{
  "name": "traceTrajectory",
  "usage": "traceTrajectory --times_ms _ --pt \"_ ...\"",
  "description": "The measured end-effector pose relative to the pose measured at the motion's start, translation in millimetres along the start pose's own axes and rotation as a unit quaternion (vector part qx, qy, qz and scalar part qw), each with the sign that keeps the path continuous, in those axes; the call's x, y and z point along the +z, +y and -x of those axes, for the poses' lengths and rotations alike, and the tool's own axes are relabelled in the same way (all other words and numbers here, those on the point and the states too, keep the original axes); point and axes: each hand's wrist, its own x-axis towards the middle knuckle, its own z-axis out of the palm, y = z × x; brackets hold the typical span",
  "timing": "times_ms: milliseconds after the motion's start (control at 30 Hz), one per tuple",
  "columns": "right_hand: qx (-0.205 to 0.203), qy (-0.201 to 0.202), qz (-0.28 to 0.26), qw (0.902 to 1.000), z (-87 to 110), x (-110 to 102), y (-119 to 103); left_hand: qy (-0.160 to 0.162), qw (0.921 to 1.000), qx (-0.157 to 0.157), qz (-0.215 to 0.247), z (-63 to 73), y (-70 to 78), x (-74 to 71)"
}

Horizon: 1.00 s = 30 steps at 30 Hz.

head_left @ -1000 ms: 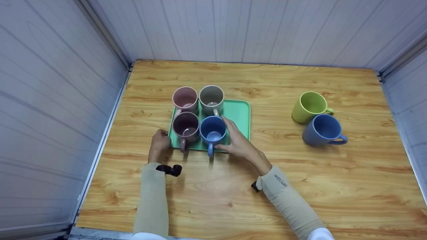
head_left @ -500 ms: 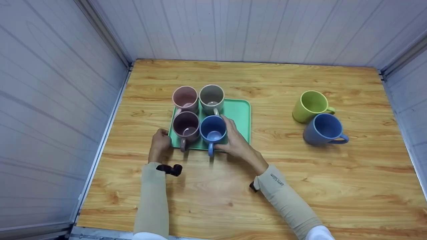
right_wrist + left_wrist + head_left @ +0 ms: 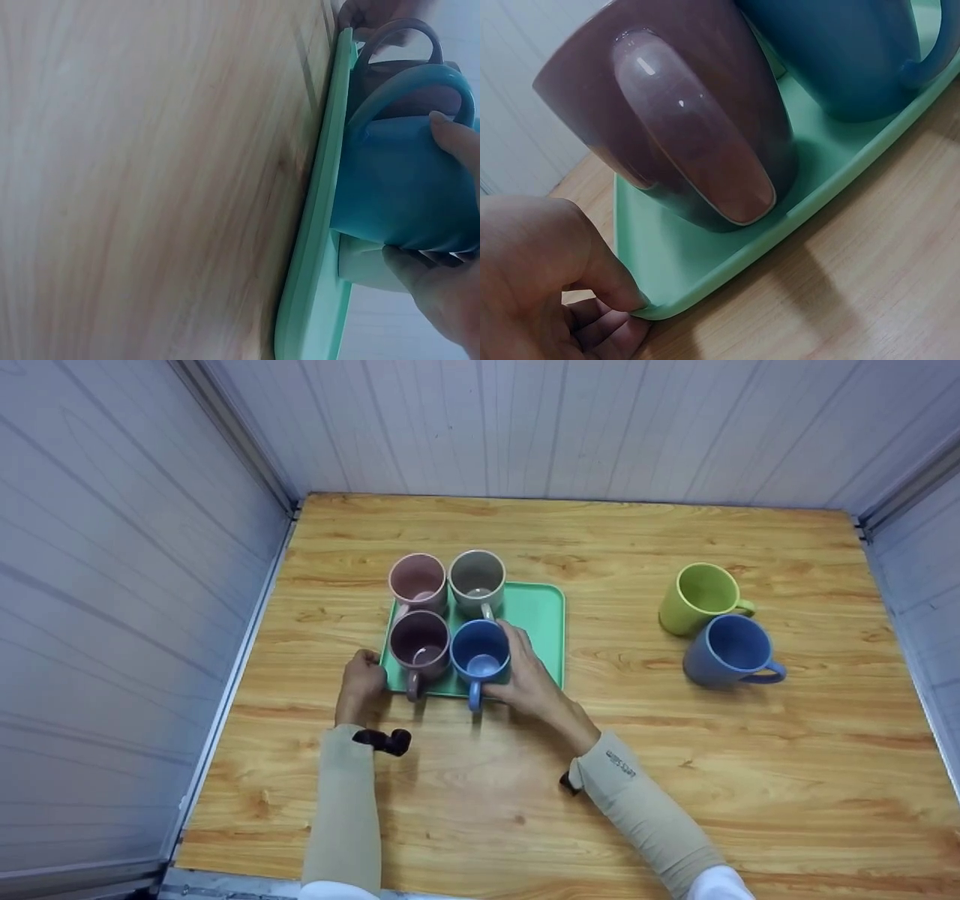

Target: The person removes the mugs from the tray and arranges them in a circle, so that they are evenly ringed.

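A light green tray point(image 3: 544, 622) lies on the wooden table, its left part bearing a pink mug point(image 3: 417, 579), a grey mug point(image 3: 477, 577), a purple mug point(image 3: 419, 643) and a blue mug point(image 3: 480, 649). My left hand point(image 3: 364, 679) pinches the tray's near left corner. In the left wrist view, the thumb point(image 3: 622, 289) is on top of that rim and the fingers are below it. My right hand point(image 3: 531, 679) grips the blue mug round its right side, thumb near the handle. The blue mug stands upright, its handle facing me over the tray's near edge.
Off to the right on the table, a lime green mug point(image 3: 699, 600) and a second blue mug point(image 3: 727, 652) stand close together, handles to the right. Pale panel walls point(image 3: 525, 427) rise behind and at both sides.
My right wrist has shifted slightly to the left, its hand still round the blue mug. The left hand, tray and mugs hold their places.
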Motion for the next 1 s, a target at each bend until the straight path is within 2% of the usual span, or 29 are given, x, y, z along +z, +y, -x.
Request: traceTrajectory --times_ms 200,467,800,1000 --pt "-0.008 0.008 -0.002 0.9999 2.4 -0.3 1.8 0.000 0.9999 0.003 -0.016 0.0 0.2 -0.3" --pt "-0.013 0.014 0.000 0.9998 6.7 -5.4 0.5 -0.008 0.9999 0.001 0.011 1.5 0.1 0.1" --pt "-0.010 0.007 -0.012 0.9999 12.9 -20.9 -5.2 -0.014 0.9998 0.002 -0.011 0.2 -1.6 -1.5" --pt "-0.017 0.008 -0.005 0.9998 18.7 -33.9 -6.0 -0.015 0.9999 -0.003 -0.006 0.3 -0.5 -1.3"
